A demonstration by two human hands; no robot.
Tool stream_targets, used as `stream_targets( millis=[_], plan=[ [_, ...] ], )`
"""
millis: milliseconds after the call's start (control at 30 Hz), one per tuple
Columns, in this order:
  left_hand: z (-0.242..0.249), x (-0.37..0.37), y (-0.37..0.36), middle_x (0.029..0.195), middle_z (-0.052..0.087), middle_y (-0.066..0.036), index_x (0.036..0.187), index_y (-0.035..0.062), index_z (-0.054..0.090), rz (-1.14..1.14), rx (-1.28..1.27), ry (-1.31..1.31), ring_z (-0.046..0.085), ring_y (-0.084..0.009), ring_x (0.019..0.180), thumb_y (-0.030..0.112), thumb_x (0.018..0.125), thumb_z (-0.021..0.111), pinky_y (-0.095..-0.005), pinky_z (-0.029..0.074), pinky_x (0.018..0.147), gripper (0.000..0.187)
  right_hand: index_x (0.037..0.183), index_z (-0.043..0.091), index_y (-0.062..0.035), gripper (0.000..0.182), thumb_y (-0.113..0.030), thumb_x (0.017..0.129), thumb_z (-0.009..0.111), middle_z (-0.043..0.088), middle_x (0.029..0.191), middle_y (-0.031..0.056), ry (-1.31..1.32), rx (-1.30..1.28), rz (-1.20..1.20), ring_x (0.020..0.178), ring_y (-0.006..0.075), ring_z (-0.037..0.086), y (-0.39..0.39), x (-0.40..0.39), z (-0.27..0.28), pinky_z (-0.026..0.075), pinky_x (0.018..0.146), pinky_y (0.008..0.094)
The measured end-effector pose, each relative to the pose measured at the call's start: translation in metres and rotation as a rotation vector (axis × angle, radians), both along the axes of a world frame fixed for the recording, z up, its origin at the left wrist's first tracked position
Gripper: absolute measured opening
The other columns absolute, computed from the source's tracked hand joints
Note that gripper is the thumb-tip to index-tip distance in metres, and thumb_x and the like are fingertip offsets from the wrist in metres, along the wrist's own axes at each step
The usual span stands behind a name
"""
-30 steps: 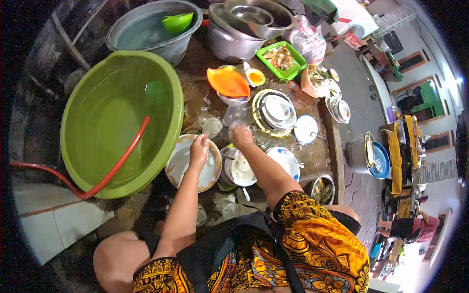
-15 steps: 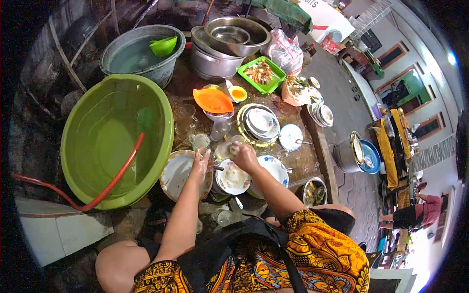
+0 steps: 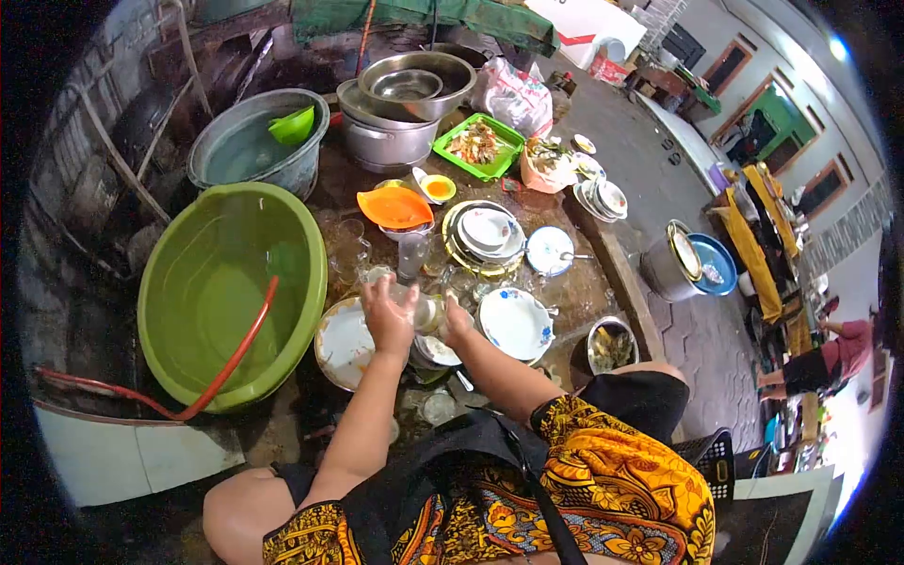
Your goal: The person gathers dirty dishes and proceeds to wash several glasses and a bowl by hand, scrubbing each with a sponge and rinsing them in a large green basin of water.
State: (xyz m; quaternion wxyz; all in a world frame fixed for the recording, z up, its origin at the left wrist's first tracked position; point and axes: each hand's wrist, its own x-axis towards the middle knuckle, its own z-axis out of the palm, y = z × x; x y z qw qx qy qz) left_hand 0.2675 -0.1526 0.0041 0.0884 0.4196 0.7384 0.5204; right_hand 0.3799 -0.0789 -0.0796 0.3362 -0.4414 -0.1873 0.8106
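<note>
Centre of the frame, slightly left: your left hand [image 3: 388, 315] and right hand [image 3: 459, 325] face each other at a clear glass [image 3: 427, 312]. Left grip: released, fingers spread and palm turned toward the glass. Right grip: at the opposite side, thumb up; the fingers are partly hidden, so I cannot tell whether they are closed. Step in hand, as judged: handling the glass between both palms. From this pose, a move calls for steady support on both sides and care around the tall glass [image 3: 412, 254] standing just above the hands in the frame. Orientation: the held glass seems to lie tilted, its long axis perhaps running across the frame from palm to palm; low confidence, since hands and blur cover its ends. Which way the mouth points: cannot tell. Position: over the crowded middle of the floor [image 3: 589, 297], with a wide bowl [image 3: 344, 341] at its left, a small bowl [image 3: 438, 353] just below, and a flowered plate [image 3: 516, 325] at the right. Stacked plates [image 3: 454, 261] sit up and to the right. Further left, a green tub [image 3: 179, 264] of water has a red hose [image 3: 248, 334] over its rim.
</note>
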Motion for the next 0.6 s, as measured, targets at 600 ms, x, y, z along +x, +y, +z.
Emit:
stream_targets(
  millis=[600],
  plan=[
    [0.010, -0.047, -0.001, 0.100, 0.053, -0.009, 0.103, 0.0097, 0.052, -0.022, 0.215, -1.554, 0.054, -0.0260, 0.088, 0.038, 0.077, 0.061, -0.0428, 0.047, 0.075, 0.039, 0.099, 0.049, 0.0000, 0.023, -0.007, 0.077, 0.047, 0.054, 0.100, 0.0185, -0.688, 1.631, 1.070, 0.099, 0.0346, 0.049, -0.056, -0.023, 0.110, 0.038, 0.085, 0.0397]
  ],
)
